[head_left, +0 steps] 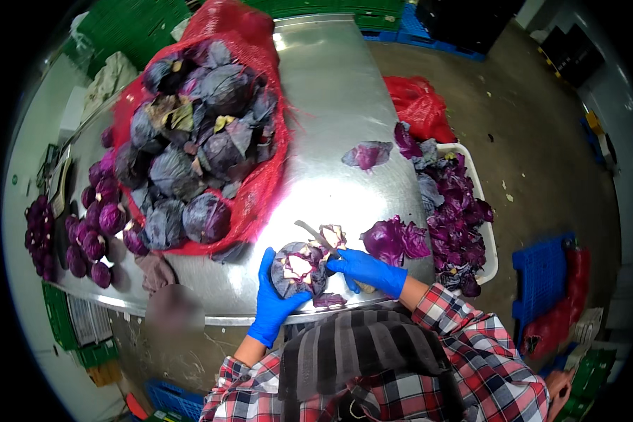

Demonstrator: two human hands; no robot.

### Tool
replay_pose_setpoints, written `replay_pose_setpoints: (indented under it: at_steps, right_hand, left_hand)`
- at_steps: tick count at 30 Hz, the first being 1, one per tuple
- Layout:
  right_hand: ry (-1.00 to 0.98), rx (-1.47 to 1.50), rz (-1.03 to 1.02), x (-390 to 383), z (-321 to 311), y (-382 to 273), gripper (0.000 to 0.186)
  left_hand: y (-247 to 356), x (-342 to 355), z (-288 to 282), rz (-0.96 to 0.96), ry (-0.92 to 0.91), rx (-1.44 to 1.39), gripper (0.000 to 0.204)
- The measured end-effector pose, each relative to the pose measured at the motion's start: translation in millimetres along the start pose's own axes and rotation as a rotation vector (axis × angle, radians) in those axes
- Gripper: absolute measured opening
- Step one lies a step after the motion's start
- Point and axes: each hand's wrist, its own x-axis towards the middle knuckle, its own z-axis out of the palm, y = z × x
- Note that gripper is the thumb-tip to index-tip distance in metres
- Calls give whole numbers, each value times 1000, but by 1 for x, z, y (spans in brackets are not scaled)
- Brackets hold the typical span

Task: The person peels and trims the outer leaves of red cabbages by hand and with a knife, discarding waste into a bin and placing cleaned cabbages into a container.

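Note:
My left hand, in a blue glove, grips the left side of a red cabbage resting on the metal table's near edge. The cabbage's pale, cut stem end faces up. In my right hand, also gloved in blue, is a knife; its blade points up and left, beside the cabbage. A pale-cored cabbage piece lies just behind the blade. Purple outer leaves are to the right of it, and a small leaf scrap sits below the cabbage.
A red mesh sack spills untrimmed cabbages across the table's left. Trimmed purple cabbages gather farther left. A white bin full of leaves stands against the table's right side. Blue crates sit on the floor; another person's hand shows lower right.

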Motion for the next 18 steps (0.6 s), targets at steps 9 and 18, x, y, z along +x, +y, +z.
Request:
replay_pose_setpoints:
  at_steps: [9,18]
  right_hand:
    - [280,-401,-589,-18,19,-22,54]
    - [654,-671,-434,8,-14,0,20]
  left_hand:
    - [-1,34,21,155,29,238,84]
    - [9,21,32,2,104,517,75]
